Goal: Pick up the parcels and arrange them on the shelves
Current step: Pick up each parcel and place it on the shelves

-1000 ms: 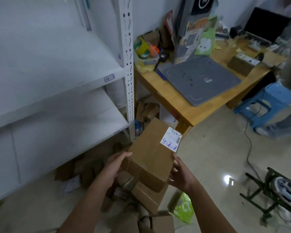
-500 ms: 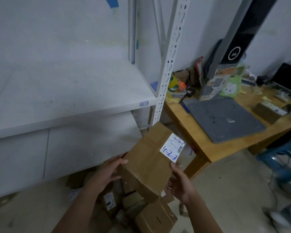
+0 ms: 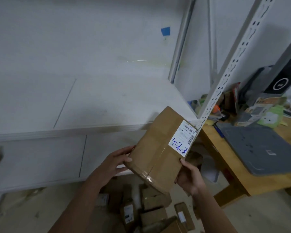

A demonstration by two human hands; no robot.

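L grip (image 3: 114,163), R grip (image 3: 190,175) clamped on parcel (image 3: 160,148), lifted nearer shelf (image 3: 91,106) vs earlier

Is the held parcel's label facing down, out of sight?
No, the white label with blue handwriting shows on the parcel's upper face, near the right hand.

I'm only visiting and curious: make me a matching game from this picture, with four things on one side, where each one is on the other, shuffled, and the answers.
Things:
1. parcel
2. blue tape
3. grey mat
4. small boxes

Places:
A. on the floor
B. on the wall
C. held between the left hand and the right hand
D. on the wooden table

Pairs: 1-C, 2-B, 3-D, 4-A.
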